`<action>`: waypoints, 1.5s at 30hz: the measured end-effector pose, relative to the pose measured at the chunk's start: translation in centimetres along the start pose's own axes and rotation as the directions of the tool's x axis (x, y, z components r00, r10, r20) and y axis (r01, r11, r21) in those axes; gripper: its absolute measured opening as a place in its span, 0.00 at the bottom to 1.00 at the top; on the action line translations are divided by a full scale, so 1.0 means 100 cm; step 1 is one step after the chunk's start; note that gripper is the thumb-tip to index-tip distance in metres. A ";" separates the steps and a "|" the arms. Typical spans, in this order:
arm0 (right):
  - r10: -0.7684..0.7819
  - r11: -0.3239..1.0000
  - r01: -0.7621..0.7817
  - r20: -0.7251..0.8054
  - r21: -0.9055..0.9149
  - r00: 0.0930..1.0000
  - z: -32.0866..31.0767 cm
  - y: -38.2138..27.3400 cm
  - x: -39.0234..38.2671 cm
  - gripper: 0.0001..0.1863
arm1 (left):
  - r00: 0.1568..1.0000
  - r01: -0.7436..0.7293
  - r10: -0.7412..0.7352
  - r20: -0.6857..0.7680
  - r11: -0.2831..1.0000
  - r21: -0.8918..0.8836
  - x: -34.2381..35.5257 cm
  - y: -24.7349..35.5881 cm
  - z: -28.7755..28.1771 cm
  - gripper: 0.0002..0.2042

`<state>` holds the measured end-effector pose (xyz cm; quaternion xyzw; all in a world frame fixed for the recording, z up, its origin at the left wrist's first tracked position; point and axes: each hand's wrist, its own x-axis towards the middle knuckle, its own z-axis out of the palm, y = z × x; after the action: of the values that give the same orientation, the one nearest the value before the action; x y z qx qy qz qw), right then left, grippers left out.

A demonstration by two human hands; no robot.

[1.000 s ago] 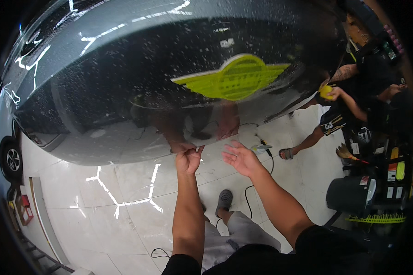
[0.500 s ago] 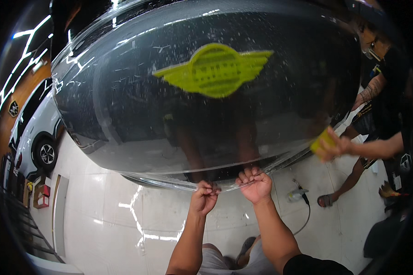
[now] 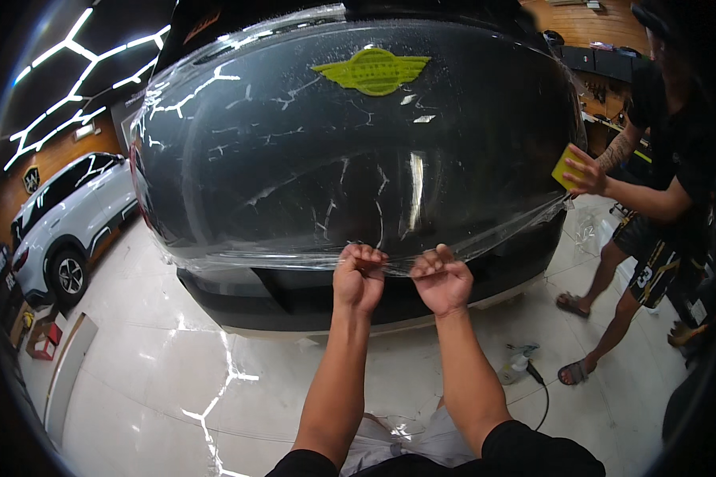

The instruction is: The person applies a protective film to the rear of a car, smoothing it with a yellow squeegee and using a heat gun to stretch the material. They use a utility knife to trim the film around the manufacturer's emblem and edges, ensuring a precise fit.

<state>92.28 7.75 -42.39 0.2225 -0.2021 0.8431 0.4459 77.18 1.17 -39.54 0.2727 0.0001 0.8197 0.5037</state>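
Observation:
A dark grey car rear panel [image 3: 270, 143] fills the upper middle, with a yellow-green winged shape [image 3: 371, 73] on it. Clear film [image 3: 485, 237] covers the panel, its crumpled edge hanging along the bottom. My left hand [image 3: 359, 277] and my right hand [image 3: 442, 282] are a short way apart on this edge, each with curled fingers pinching it below the middle of the panel. The dark bumper [image 3: 310, 306] shows beneath the film.
At the right a co-worker [image 3: 668, 159] holds a yellow squeegee [image 3: 569, 165] against the panel's side. A white car [image 3: 95, 195] stands at the left, near red boxes [image 3: 46, 338] and a pale board [image 3: 68, 381]. A sprayer with cord [image 3: 517, 370] is on the floor.
My right hand has closed on the film edge, and both hands have pulled it out from the panel. The view has tilted up and back. The co-worker's squeegee has moved onto the panel's side.

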 end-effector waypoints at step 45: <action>-0.307 0.950 0.244 0.448 0.193 0.840 -0.074 -0.003 0.040 0.23 | 0.985 0.174 -0.174 -0.009 0.978 0.116 0.001 0.014 -0.005 0.09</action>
<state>89.05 14.51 -46.26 0.4763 -0.2158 0.7013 0.4844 75.77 0.68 -39.49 0.3011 0.0711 0.7709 0.5568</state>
